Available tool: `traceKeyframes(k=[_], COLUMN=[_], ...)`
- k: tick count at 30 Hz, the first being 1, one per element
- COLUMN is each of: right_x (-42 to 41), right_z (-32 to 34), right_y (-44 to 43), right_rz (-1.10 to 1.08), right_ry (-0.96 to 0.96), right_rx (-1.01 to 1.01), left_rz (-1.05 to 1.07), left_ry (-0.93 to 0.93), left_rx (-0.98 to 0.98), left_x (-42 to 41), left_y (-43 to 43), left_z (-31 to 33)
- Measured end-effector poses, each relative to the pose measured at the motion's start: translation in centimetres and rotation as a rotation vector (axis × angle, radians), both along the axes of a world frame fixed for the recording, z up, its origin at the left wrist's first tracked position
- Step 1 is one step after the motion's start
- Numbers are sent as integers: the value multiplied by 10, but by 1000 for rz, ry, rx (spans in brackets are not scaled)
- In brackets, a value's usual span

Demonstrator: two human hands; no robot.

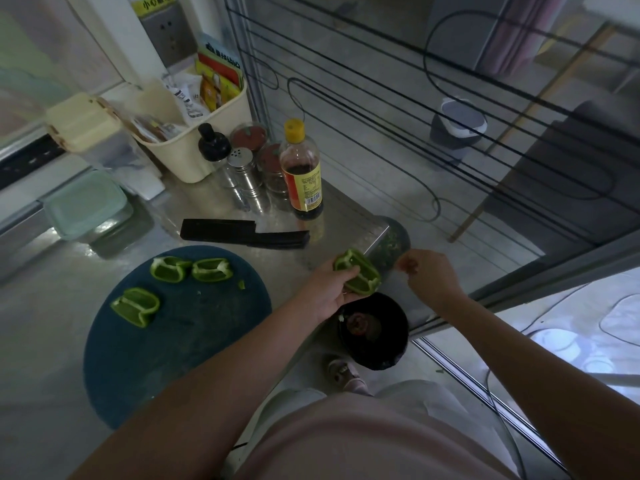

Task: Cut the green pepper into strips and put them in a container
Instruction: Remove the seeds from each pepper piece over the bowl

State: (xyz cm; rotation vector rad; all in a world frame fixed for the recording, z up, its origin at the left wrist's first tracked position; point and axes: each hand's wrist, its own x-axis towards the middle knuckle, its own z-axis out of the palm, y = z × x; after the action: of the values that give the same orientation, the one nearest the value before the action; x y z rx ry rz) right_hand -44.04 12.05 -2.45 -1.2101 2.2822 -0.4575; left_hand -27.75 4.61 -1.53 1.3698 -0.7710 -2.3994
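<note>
left hand [329,292] grips a pepper quarter [358,271] past the counter's right edge, over the black bin [374,332], likely to drop trimmings | right hand [429,271] fingers pinched, contents unclear | quarter glossy green, pale ribs showing | three more on the blue board [180,341], left

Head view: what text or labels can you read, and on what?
"小心" then blurred characters: yellow sign above the wall socket.
Sauce bottle label: barcode visible, print too small to read.
Packets in the cream basket: printing blurred, unreadable.
Nothing else legible.
</note>
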Motion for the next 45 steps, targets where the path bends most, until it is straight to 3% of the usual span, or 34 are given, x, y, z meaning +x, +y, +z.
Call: traceKeyframes(k=[12,21,28,38,45], right_x=[-7,3,4,6,9], right_z=[0,18,3,4,13], right_y=[-7,-22,-23,-25,-23], right_rz=[43,27,-107,-78,127], right_ry=[73,-470,-604,-530,-245], right_rx=[-11,-42,-61,-42,-30], left_rz=[-14,-190,-207,-274,-304], left_ry=[-124,-76,14,-7,-153], left_rx=[-79,-92,-72,-158,-362], left_x=[-7,-19,-22,-21,-21], left_y=[-4,-1,0,-3,1], left_z=[-6,-8,-7,-6,-11])
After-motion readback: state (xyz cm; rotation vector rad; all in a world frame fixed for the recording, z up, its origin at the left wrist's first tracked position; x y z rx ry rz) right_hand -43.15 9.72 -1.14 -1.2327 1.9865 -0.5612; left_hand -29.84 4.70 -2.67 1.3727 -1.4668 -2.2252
